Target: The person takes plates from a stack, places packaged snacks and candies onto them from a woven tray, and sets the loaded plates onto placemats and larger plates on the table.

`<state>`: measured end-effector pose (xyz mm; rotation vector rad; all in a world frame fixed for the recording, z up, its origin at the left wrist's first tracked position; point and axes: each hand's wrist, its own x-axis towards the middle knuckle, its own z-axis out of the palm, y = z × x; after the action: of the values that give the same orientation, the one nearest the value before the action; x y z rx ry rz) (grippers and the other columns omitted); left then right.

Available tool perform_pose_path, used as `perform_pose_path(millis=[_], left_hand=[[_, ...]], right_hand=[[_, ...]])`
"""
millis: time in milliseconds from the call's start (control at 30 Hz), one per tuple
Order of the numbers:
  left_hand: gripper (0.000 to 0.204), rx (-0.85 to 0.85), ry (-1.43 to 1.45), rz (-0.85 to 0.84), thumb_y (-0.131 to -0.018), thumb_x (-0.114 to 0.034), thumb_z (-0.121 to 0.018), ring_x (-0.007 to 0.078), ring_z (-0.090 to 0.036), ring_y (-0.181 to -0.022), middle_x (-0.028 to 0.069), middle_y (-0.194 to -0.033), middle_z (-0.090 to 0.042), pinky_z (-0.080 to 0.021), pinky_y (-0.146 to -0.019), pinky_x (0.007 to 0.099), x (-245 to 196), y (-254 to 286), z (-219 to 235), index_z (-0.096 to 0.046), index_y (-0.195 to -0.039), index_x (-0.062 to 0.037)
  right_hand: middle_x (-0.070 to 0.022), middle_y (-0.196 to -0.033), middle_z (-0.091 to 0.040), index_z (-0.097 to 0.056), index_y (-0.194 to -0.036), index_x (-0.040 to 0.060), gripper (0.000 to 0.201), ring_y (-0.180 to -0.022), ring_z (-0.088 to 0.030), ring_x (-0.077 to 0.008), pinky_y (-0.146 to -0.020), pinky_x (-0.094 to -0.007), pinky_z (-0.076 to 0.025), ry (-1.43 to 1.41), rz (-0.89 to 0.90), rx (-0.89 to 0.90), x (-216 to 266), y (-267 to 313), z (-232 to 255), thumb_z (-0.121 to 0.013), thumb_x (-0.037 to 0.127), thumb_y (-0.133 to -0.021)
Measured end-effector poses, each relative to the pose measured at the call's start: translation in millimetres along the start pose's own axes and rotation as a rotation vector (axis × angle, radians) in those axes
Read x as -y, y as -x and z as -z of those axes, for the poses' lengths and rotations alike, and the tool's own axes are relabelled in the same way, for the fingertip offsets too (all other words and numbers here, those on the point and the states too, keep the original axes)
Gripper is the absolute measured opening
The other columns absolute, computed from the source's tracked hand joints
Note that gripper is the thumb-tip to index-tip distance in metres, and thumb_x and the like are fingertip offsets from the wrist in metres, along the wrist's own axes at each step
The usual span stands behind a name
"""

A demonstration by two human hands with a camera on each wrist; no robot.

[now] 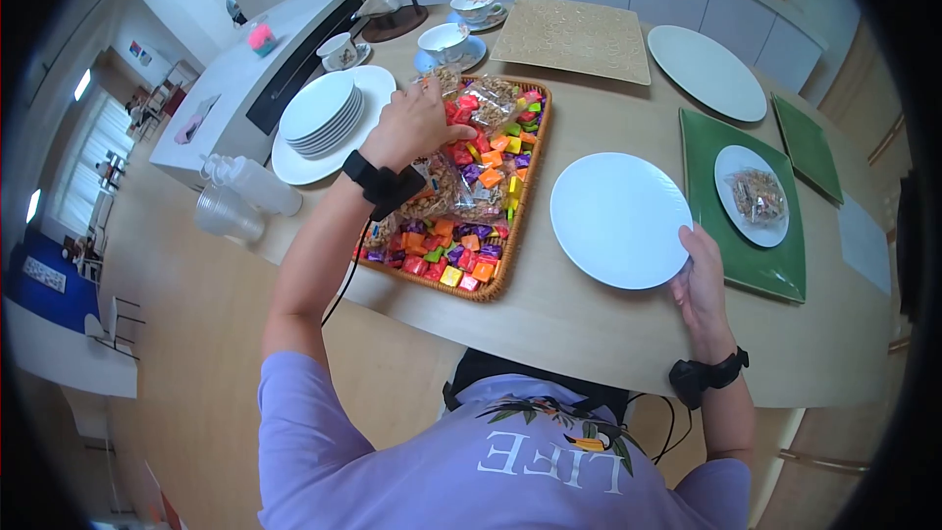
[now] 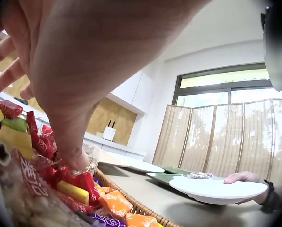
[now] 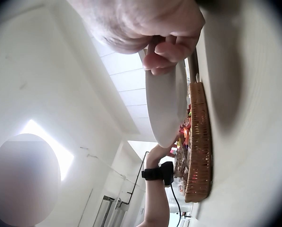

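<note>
My left hand [image 1: 414, 122] reaches over a wicker basket [image 1: 520, 236] full of brightly wrapped candies [image 1: 463, 255] and clear bags of nut snacks [image 1: 493, 103]. Its fingers spread apart at the basket's far left part, close to a nut bag, and the thumb [image 2: 77, 158] lies against red-wrapped candies. My right hand [image 1: 702, 280] grips the right edge of a round white plate [image 1: 618, 221], thumb on top and fingers underneath. From the right wrist view, the plate [image 3: 162, 106] is held above the table, its surface bare.
On the right, a green square plate [image 1: 699, 147] bears a small white plate [image 1: 728, 162] with a nut bag. Stacked white plates [image 1: 319, 103] and plastic cups [image 1: 231, 211] stand left. Behind are teacups [image 1: 444, 42], a beige board [image 1: 574, 39] and a white oval platter [image 1: 706, 69].
</note>
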<state>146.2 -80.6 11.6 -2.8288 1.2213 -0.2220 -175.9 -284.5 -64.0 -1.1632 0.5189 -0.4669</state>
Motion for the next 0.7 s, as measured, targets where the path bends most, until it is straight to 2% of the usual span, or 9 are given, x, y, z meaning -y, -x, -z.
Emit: perform_pose_path(millis=[67, 133, 300, 367, 400, 467, 500, 633, 700], left_hand=[[0.087, 0.009, -0.02, 0.005, -0.078, -0.055, -0.067, 0.0419, -0.057, -0.104, 0.0284, -0.111, -0.057, -0.05, -0.086, 0.0445, -5, 0, -2, -0.041, -0.127, 0.0116], [0.089, -0.087, -0.091, -0.115, -0.083, -0.054, -0.063, 0.0491, -0.055, -0.104, 0.0307, -0.116, -0.053, -0.051, -0.084, 0.048, -5, -2, -11, -0.031, -0.137, 0.0082], [0.077, -0.091, -0.15, -0.148, -0.083, -0.043, -0.066, 0.0466, -0.054, -0.105, 0.0312, -0.123, -0.048, -0.049, -0.086, 0.047, -4, -4, -23, -0.035, -0.14, -0.0023], [0.07, -0.06, -0.072, -0.135, -0.084, -0.038, -0.067, 0.0466, -0.054, -0.106, 0.03, -0.122, -0.047, -0.047, -0.089, 0.0477, 0, -4, -19, -0.038, -0.141, -0.0103], [0.07, -0.055, -0.067, -0.136, -0.084, -0.038, -0.067, 0.0466, -0.054, -0.106, 0.03, -0.122, -0.047, -0.047, -0.089, 0.0477, 2, -5, -17, -0.038, -0.141, -0.0103], [0.065, 0.069, -0.015, -0.125, -0.085, -0.035, -0.066, 0.0459, -0.054, -0.104, 0.0291, -0.118, -0.048, -0.046, -0.091, 0.047, 5, -4, -7, -0.04, -0.14, -0.0116], [0.06, 0.049, 0.003, -0.12, -0.083, -0.029, -0.068, 0.0431, -0.055, -0.102, 0.0278, -0.115, -0.049, -0.047, -0.089, 0.0433, 6, -1, -5, -0.046, -0.135, -0.0105], [0.052, -0.007, 0.034, -0.146, -0.078, -0.02, -0.071, 0.0391, -0.057, -0.099, 0.0242, -0.108, -0.054, -0.048, -0.085, 0.0416, 14, 0, -14, -0.054, -0.125, -0.0077], [0.042, -0.139, 0.073, -0.268, -0.072, -0.013, -0.075, 0.0362, -0.058, -0.097, 0.02, -0.097, -0.058, -0.048, -0.081, 0.0417, 15, 3, -14, -0.061, -0.11, -0.003]], right_hand=[[-0.0045, -0.075, -0.06, -0.052, -0.112, -0.0035, 0.033, -0.039, -0.044, -0.0031, -0.028, -0.0152, -0.032, -0.007, -0.018, 0.012, -2, 1, 0, -0.044, 0.025, -0.098], [-0.0042, -0.074, -0.059, -0.053, -0.111, -0.0031, 0.032, -0.039, -0.043, -0.0033, -0.028, -0.0151, -0.032, -0.004, -0.033, 0.026, -2, 1, -1, -0.043, 0.025, -0.098], [-0.0038, -0.073, -0.058, -0.053, -0.107, -0.0022, 0.03, -0.04, -0.043, -0.0034, -0.029, -0.0153, -0.031, 0.004, -0.031, 0.009, -5, 1, -3, -0.042, 0.025, -0.098], [-0.0038, -0.072, -0.058, -0.053, -0.107, -0.0019, 0.03, -0.04, -0.043, -0.0035, -0.029, -0.0154, -0.031, 0.009, -0.035, 0.009, -5, 2, -2, -0.042, 0.025, -0.099], [-0.0038, -0.072, -0.058, -0.053, -0.106, -0.0018, 0.03, -0.04, -0.044, -0.0037, -0.029, -0.0156, -0.031, 0.015, -0.036, 0.006, -5, 2, -2, -0.043, 0.025, -0.098], [-0.0039, -0.072, -0.058, -0.053, -0.106, -0.0016, 0.029, -0.041, -0.044, -0.0039, -0.029, -0.0158, -0.031, 0.026, -0.045, 0.006, -5, 3, -3, -0.043, 0.025, -0.098], [-0.0039, -0.071, -0.057, -0.053, -0.105, -0.0014, 0.029, -0.041, -0.044, -0.0041, -0.029, -0.016, -0.031, 0.023, -0.046, 0.002, -5, 3, -3, -0.043, 0.025, -0.098], [-0.0043, -0.07, -0.057, -0.053, -0.101, -0.0009, 0.028, -0.041, -0.043, -0.0042, -0.029, -0.016, -0.031, 0.016, -0.046, 0.004, -6, 3, -5, -0.043, 0.025, -0.098], [-0.0044, -0.071, -0.058, -0.053, -0.101, -0.001, 0.028, -0.04, -0.043, -0.0042, -0.029, -0.0159, -0.031, 0.019, -0.046, 0.007, -7, 2, -4, -0.043, 0.025, -0.098]])
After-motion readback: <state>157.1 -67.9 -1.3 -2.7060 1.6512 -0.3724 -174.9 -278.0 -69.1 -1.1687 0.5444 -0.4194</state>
